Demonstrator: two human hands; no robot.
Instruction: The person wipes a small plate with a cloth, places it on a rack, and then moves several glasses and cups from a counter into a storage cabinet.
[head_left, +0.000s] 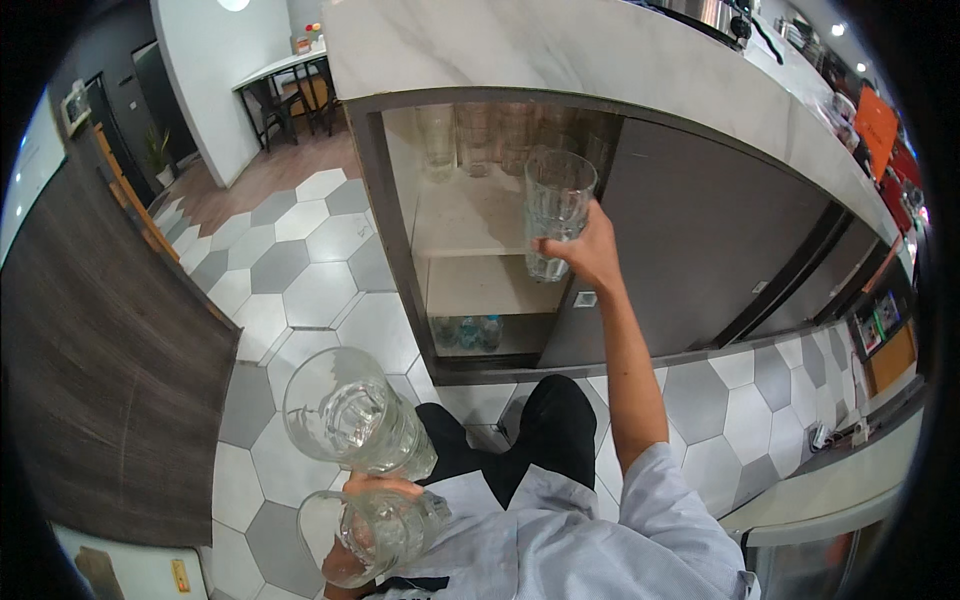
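My right hand (589, 251) grips a clear fluted glass tumbler (559, 195), possibly two nested, before the opening of a low cabinet. On the cabinet's upper shelf (469, 214) several similar glasses (480, 139) stand upright towards the back. Close to my body, my left hand (375, 487) is partly hidden by clear tumblers. One tumbler, perhaps a nested stack (360, 420), tilts above the hand, and another (375, 532) lies below it near my shirt. The left fingers are closed around glass, though the exact grip is partly covered.
A dark sliding door (697, 225) covers the cabinet's right part, under a marble-look counter (600, 52). Plastic bottles (480, 332) stand on the cabinet's bottom. At the left is a dark wood panel (112, 360). Hexagonal tiles (311, 277) cover the floor.
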